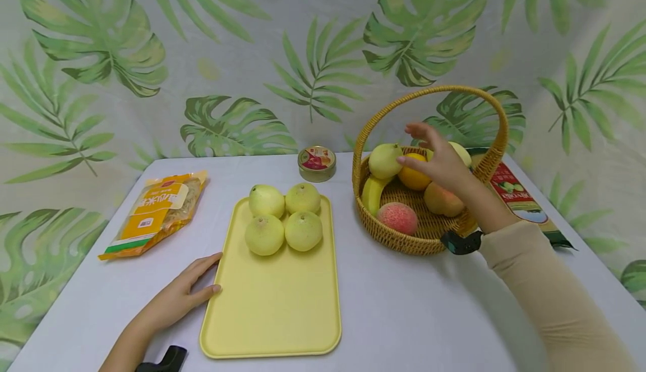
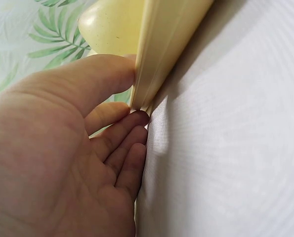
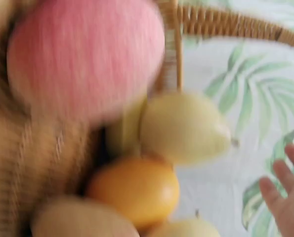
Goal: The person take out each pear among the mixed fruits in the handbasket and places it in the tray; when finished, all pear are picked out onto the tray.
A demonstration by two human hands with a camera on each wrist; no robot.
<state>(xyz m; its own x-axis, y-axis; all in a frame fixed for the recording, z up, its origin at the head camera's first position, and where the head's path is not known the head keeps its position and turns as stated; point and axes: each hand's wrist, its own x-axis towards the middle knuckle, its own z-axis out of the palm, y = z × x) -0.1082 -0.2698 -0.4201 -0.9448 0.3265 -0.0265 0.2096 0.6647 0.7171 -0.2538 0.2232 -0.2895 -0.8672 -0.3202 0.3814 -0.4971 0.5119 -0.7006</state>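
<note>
My left hand (image 1: 174, 299) touches the left edge of a yellow tray (image 1: 272, 304). In the left wrist view, its thumb (image 2: 100, 74) lies against the tray's side, with the other fingers close to the tabletop. Several round, pale yellow-green fruits (image 1: 264, 235) sit together on the tray's far half. My right hand (image 1: 439, 161) hovers over a wicker basket (image 1: 398, 242), its fingers apart and nothing held. Inside the basket are a pear (image 1: 385, 161), a banana (image 1: 373, 193), an orange (image 1: 415, 173), a red peach (image 1: 397, 218) and an orange-red fruit (image 1: 442, 200). Another pale fruit (image 1: 460, 153) is partly hidden behind the hand.
The basket's tall handle (image 1: 429, 91) arches above the right hand. A round tin (image 1: 317, 164) stands at the table's back edge. An orange food packet (image 1: 156, 212) lies left of the tray, and a red-green bag (image 1: 520, 198) is right of the basket. A leaf-print cloth hangs behind.
</note>
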